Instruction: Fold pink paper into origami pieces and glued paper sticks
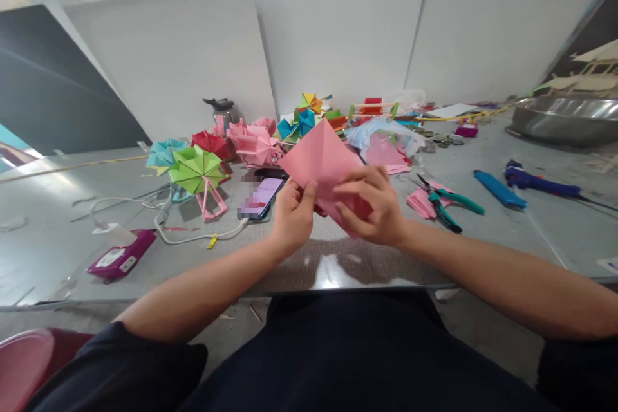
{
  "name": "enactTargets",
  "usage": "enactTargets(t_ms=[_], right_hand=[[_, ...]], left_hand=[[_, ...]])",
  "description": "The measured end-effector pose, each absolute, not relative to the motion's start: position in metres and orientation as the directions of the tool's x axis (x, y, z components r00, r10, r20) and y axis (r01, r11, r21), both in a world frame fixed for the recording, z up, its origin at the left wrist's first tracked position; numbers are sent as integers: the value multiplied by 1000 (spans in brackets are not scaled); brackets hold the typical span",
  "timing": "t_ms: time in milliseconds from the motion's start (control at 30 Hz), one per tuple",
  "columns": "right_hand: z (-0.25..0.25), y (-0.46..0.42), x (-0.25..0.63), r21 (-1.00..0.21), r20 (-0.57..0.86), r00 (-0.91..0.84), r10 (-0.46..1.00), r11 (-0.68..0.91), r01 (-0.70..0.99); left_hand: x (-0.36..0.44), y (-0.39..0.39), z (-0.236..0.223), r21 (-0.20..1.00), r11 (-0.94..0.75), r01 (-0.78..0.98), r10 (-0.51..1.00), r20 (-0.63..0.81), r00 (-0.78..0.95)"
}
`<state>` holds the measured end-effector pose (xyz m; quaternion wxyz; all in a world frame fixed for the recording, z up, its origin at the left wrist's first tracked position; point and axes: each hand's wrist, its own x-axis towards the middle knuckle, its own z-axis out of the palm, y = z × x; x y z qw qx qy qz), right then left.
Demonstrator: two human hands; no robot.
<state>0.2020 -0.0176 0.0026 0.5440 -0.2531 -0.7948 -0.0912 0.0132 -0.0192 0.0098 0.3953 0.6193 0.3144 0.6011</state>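
We hold pink paper (pixel 322 153) up over the table (pixel 512 241), our left hand (pixel 294 214) pinching its lower left between thumb and fingers. Our right hand (pixel 371 203) curls its fingers at the right side, whether pinching we cannot tell. A phone (pixel 267 196) lies left, pliers (pixel 439 209) right.

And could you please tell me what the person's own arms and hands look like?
The left arm and right arm come from short, very dark sleeves matching the shirt. The left hand and right hand are gloveless, with no watch or bracelet visible at either wrist.
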Motion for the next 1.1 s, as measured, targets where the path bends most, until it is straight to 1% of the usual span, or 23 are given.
enactTargets(t_ms=[67,100,133,200,233,267,333,433,567,633,733,867,933,1033,1100], right_hand=[[8,-14,205,-304,904,-105,415,796,523],[11,-11,207,-420,866,-43,497,772,477],[14,-8,208,-544,802,-21,597,744,388],[19,-3,209,-758,622,-102,776,630,171],[20,-1,209,-827,535,-163,829,553,95],[22,0,209,-869,471,-206,858,491,58],[23,0,209,-896,418,-209,884,439,66],[22,-2,209,-882,445,-152,882,462,98],[21,2,211,-875,457,-160,875,475,95],[22,6,213,-874,468,-167,868,483,59],[24,11,218,-865,493,-187,850,502,1],[24,14,224,-885,447,-268,853,465,4],[24,16,226,-896,432,-309,847,443,-37],[22,21,230,-914,402,-360,842,392,-105],[22,24,232,-922,385,-380,841,365,-129]], left_hand=[[10,-13,13,867,-495,-63,864,498,69],[9,-10,14,858,-511,-49,855,514,71],[8,-8,14,848,-529,-37,844,530,80],[8,-7,14,837,-546,-20,831,545,113],[8,-6,13,840,-543,-17,832,540,129],[9,-7,12,847,-531,-16,838,527,142],[9,-8,10,867,-497,-17,854,493,167],[10,-10,10,885,-465,-36,863,462,203],[10,-10,14,899,-428,-92,871,437,224],[10,-9,15,919,-368,-145,892,393,226],[10,-6,14,929,-253,-270,925,314,215],[8,-4,18,928,-153,-338,965,214,151],[6,-4,21,925,-140,-353,970,200,140],[4,-5,24,905,-145,-399,964,220,150],[4,-5,23,914,-170,-369,955,245,166]])
